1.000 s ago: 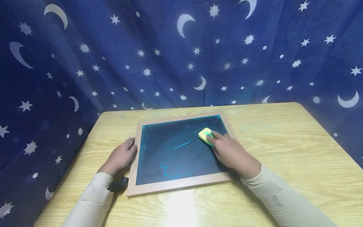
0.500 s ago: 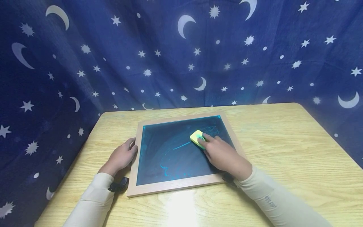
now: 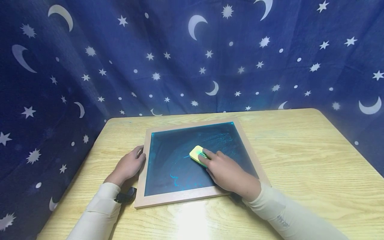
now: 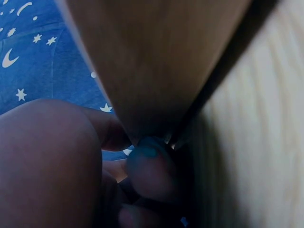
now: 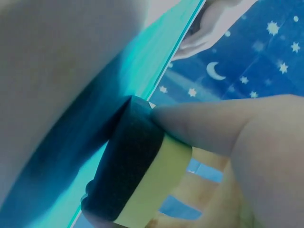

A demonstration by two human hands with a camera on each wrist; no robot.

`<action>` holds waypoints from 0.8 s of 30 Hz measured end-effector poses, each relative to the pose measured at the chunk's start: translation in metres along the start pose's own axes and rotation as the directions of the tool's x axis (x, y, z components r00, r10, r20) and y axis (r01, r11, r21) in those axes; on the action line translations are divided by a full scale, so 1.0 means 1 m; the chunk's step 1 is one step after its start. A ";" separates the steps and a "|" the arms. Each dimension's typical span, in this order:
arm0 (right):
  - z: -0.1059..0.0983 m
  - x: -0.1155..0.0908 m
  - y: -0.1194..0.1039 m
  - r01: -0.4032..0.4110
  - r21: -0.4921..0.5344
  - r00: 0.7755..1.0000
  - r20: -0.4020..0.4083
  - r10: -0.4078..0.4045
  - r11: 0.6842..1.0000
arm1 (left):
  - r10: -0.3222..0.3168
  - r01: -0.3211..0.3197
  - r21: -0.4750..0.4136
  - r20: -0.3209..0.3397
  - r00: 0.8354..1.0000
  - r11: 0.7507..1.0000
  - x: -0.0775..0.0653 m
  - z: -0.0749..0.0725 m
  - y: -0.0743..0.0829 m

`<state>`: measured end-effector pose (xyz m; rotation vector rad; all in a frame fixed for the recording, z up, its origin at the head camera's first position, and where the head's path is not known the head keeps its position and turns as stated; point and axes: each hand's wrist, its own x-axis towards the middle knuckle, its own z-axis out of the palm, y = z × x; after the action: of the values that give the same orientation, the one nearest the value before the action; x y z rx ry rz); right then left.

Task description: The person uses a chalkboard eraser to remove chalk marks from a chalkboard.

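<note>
A wood-framed chalkboard [image 3: 171, 143] lies on the table with its dark face up. Faint blue chalk smears and a few short lines mark that face. My right hand [image 3: 229, 175] grips a yellow chalkboard eraser [image 3: 197, 152] and presses it near the board's middle, over part of a blue line. In the right wrist view the eraser's dark felt [image 5: 128, 156] faces the board, and the thumb lies along its edge. My left hand [image 3: 127, 165] holds the frame's left side; in the left wrist view its fingertips [image 4: 152, 168] bend in at the wooden edge [image 4: 147, 57].
The light wood table [image 3: 306, 156] extends around the board, widest on the right. Behind and to the left hangs a blue curtain [image 3: 177, 36] with moons and stars. A black strap [image 3: 126, 195] on the left wrist sits beside the frame's lower left corner.
My right hand has slid the eraser left and slightly toward me, from the board's right side to its middle, covering most of the blue line. The left hand and the board stay put.
</note>
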<state>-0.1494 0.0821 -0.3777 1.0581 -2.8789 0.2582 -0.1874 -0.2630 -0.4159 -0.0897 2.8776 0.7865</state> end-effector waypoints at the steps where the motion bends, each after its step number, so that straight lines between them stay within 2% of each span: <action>1: 0.000 0.000 -0.002 0.009 -0.006 1.000 0.003 -0.008 1.000 | 0.001 -0.001 0.001 0.000 1.000 1.000 0.000 0.000 0.000; 9: 0.002 -0.007 -0.023 0.101 -0.064 0.995 0.017 -0.100 0.993 | -0.005 0.005 -0.004 -0.001 1.000 1.000 0.001 0.001 -0.001; 15: 0.003 -0.012 -0.036 0.136 -0.057 0.990 0.051 -0.133 0.989 | -0.007 0.007 -0.006 -0.005 1.000 1.000 0.001 0.001 -0.002; 24: 0.001 -0.012 -0.039 0.121 -0.033 0.991 0.064 -0.119 0.992 | -0.012 0.012 -0.008 -0.002 1.000 1.000 0.002 0.000 -0.002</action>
<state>-0.1150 0.0598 -0.3750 1.2485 -2.8472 0.1675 -0.1886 -0.2646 -0.4175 -0.1080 2.8728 0.7966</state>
